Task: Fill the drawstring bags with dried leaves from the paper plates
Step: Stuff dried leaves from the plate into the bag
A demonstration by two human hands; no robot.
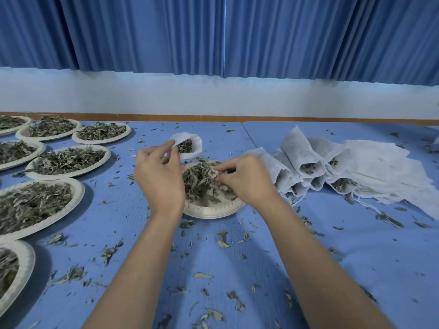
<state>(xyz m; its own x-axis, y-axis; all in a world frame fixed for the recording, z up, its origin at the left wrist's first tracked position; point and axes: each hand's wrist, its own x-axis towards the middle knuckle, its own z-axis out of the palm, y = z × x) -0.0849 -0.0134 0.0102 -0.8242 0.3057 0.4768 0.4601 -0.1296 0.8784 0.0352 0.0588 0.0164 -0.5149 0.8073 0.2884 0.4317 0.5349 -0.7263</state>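
Reference: central paper plate (213,211), white with a fluted rim, apparently the top one of a short stack, standing on the blue table cover (261,269). It carries a heap of dried leaves (202,181), grey-green, piled toward its far side, with the near rim bare. Left hand (159,176): just left of the plate and raised above its far-left edge, thumb and forefinger pinching the rim of a white drawstring bag (190,143). The other fingers are loosely curled. The bag hangs just beyond the plate, its mouth held open toward the camera, with some leaves visible inside. Right hand (247,179): over the right side of the plate, fingertips drawn together and pinching a tuft of the dried leaves at the top of the heap. Right of the plate, near it, lies a pile of filled bags (301,167), mouths open toward the camera with leaves showing and strings trailing. Beyond these, further right, is a flat stack of empty bags (380,167). Left of the plate, well apart, stand several full plates (69,160) heaped with leaves. Loose leaf fragments (223,243) are scattered on the cover all round the plate, densest on its near side. Behind the plate, past the table edge, are a pale wall and a blue pleated curtain (213,32).
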